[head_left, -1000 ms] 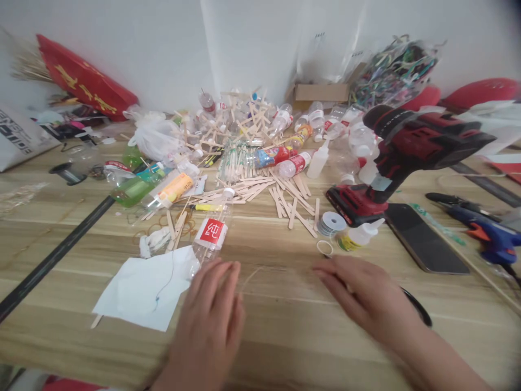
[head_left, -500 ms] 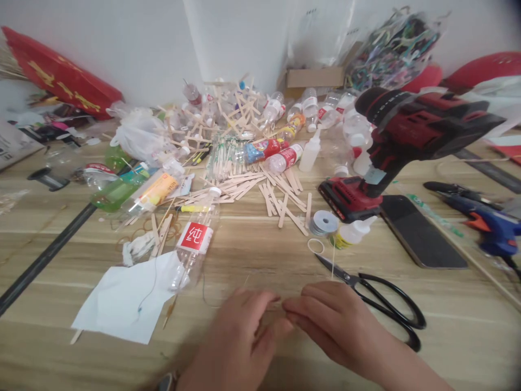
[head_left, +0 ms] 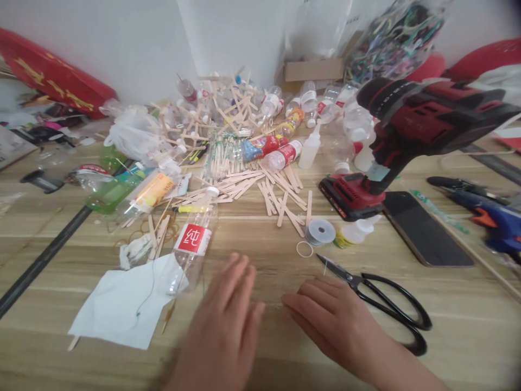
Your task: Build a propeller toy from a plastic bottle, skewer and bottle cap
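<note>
My left hand (head_left: 222,320) is above the table, fingers stretched forward and thumb apart, with nothing visible in it. To its right, my right hand (head_left: 331,320) has its fingers closed together in a pinch. A thin pale stick (head_left: 325,266) pokes up from behind its knuckles; the rest is hidden by the hand. Black-handled scissors (head_left: 358,281) lie just beyond and right of my right hand, their blades pointing away to the left. Left of my left hand, a clear plastic bottle (head_left: 192,240) with a red and white label lies partly over a white paper sheet (head_left: 116,304).
A red and black cordless drill (head_left: 378,168) stands at right beside a phone (head_left: 425,228) and a blue glue gun (head_left: 492,222). A wire spool (head_left: 320,232) and a small glue bottle (head_left: 356,232) lie ahead. Wooden craft sticks (head_left: 280,203) and several bottles crowd the back.
My left hand has drawn away from my right hand to the left, and its fingers have straightened. My right hand stays pinched; less of the thin stick shows. The view has shifted slightly.
</note>
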`<action>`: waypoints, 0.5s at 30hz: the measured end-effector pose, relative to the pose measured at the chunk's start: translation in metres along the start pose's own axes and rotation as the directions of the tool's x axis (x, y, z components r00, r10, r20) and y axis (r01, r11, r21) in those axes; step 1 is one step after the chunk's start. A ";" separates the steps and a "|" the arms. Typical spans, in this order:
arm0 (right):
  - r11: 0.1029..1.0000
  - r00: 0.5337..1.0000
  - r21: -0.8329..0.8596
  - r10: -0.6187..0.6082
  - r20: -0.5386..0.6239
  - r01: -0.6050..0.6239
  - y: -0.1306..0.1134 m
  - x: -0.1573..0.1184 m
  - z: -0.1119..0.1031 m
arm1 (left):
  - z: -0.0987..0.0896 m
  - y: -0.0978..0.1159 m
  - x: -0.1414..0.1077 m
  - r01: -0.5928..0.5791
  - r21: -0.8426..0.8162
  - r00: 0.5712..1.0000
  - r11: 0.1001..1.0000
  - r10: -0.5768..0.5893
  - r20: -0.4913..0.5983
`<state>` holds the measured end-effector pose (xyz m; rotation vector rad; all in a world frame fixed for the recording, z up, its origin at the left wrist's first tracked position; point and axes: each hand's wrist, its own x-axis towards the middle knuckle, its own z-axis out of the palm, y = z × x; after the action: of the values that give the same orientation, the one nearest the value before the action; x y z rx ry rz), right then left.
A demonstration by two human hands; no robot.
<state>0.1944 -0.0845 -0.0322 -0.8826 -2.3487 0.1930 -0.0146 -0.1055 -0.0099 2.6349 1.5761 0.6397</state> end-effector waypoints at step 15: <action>0.996 0.999 0.088 0.011 0.045 -0.015 0.000 -0.002 -0.004 | 0.024 0.019 0.012 0.370 -0.606 0.877 0.704 -0.049 0.479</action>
<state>0.1979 -0.0868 -0.0301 -0.8598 -2.3561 0.3219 0.0147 -0.0995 -0.0241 1.8307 1.1737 0.4525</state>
